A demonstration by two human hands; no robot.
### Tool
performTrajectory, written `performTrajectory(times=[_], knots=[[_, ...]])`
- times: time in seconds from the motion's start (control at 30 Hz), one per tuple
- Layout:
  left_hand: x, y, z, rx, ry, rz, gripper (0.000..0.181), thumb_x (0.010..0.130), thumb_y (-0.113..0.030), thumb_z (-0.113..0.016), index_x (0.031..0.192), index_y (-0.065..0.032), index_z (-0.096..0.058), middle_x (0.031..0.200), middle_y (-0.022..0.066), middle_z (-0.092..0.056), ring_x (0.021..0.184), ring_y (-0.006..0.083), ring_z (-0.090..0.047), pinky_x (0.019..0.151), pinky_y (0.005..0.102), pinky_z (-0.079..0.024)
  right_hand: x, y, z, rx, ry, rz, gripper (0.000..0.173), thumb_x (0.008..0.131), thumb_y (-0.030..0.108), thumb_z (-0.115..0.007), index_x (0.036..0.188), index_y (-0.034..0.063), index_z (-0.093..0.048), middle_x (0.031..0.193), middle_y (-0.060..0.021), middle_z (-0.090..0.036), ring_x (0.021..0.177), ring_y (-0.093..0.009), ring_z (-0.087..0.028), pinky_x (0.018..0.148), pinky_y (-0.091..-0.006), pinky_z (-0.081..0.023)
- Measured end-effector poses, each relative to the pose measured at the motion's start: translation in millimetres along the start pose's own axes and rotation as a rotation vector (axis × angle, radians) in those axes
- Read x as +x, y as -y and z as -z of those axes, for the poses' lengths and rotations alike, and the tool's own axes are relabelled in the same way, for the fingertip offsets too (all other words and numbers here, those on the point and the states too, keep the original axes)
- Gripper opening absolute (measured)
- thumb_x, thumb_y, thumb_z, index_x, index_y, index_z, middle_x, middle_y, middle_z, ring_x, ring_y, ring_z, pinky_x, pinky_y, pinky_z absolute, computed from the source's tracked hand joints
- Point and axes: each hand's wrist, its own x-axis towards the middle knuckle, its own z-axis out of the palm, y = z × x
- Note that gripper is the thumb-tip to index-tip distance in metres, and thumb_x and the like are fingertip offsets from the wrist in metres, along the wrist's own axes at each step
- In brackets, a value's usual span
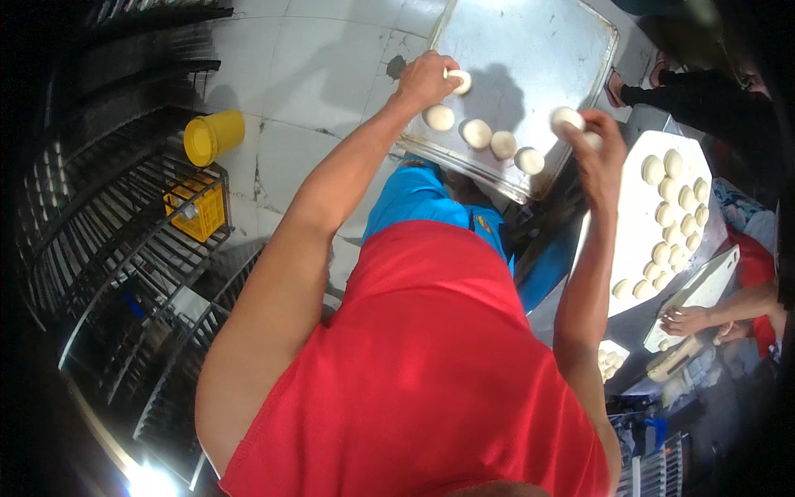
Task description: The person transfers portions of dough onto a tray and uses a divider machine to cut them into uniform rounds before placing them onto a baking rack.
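Observation:
A metal baking tray lies in front of me, above my lap. My left hand is at its left edge, fingers closed on a pale dough round. Several more dough rounds sit in a loose line along the tray's near side. Over the right edge of the tray is my right hand, slightly blurred. It pinches one dough round between thumb and fingers, and a second round shows within the same hand.
To the right, a white board carries several dough rounds. A co-worker's hand rests on a smaller board. Another person's foot is beyond the tray. Leftward are a yellow bucket, a metal rack and a yellow crate.

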Motion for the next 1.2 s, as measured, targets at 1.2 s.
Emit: performTrajectory(times=[1.2], knots=[[74.0, 1.0, 46.6, -0.301, -0.240, -0.315, 0.037, 0.088, -0.013, -0.073, 0.121, -0.0026, -0.062, 0.129, 0.0163, -0.056, 0.110, 0.0305, -0.060, 0.092, 0.0382, -0.053, 299.4, 20.4, -153.7, -0.218, -0.145, 0.328, 0.039, 0.083, 0.035, -0.074, 0.111, 0.0074, -0.074, 0.113, -0.0176, -0.070, 0.104, -0.034, -0.066, 0.092, -0.0447, -0.051]])
